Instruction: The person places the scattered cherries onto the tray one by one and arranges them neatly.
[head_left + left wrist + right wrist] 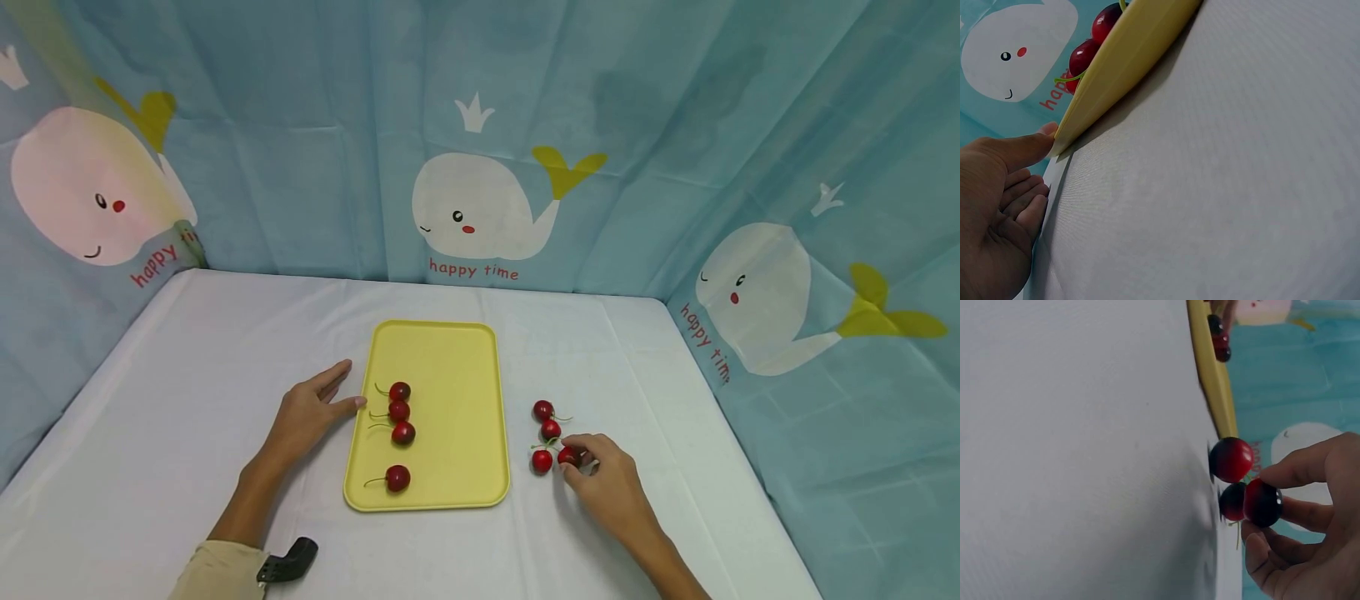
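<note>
On a yellow tray (453, 400) lie several dark red cherries with green stems. Three of them, among them a middle cherry (398, 411), sit in a close column; a lower cherry (397, 478) lies apart nearer the front. My left hand (303, 421) is at the tray's left edge, its thumb touching the rim and its fingers extended. Right of the tray, my right hand (613, 487) pinches a cherry (1262, 503) between thumb and fingers. Beside it on the cloth are three more: a far cherry (543, 410), a middle one (551, 430) and a near-left one (542, 462).
A white cloth (645, 375) covers the table. Blue curtains (322, 167) printed with whales and crowns hang behind it and along both sides. A black strap piece (288, 561) sticks out from the left sleeve (221, 571).
</note>
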Demonstrator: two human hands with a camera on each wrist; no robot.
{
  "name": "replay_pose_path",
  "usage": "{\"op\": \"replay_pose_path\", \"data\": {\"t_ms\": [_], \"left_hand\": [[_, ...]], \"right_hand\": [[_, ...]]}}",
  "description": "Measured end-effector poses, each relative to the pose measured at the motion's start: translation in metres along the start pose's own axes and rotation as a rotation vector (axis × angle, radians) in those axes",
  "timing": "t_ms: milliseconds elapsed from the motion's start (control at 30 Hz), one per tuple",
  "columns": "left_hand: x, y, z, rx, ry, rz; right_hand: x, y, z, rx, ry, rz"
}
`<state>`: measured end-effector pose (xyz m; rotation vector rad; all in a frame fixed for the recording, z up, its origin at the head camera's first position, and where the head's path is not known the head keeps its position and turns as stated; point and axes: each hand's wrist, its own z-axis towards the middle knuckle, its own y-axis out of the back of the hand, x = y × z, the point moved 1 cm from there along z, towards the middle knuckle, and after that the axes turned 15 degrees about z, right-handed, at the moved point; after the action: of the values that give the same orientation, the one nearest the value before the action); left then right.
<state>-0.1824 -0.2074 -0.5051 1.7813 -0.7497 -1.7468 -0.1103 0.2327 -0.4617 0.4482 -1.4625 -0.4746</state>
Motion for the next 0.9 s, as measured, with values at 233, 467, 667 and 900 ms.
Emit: {"op": "replay_pose_path", "data": {"t_ms": [233, 467, 667, 900], "left_hand": [[0.0, 0.0, 0.0, -0.001, 0.003, 0.003], [-0.001, 0.0, -0.001, 0.001, 0.01, 0.004], [-0.001, -0.001, -0.001, -0.001, 0.009, -0.004], [-0.002, 0.0, -0.001, 0.005, 0.011, -0.002]], "right_hand": [[-0.001, 0.005, 0.001, -0.046, 0.109, 0.072], [-0.001, 0.009, 0.005, -0.07, 0.172, 0.171], [0.001, 0.013, 0.008, -0.08, 0.2, 0.213], [0.005, 0.016, 0.009, -0.089, 0.18, 0.248]]}}
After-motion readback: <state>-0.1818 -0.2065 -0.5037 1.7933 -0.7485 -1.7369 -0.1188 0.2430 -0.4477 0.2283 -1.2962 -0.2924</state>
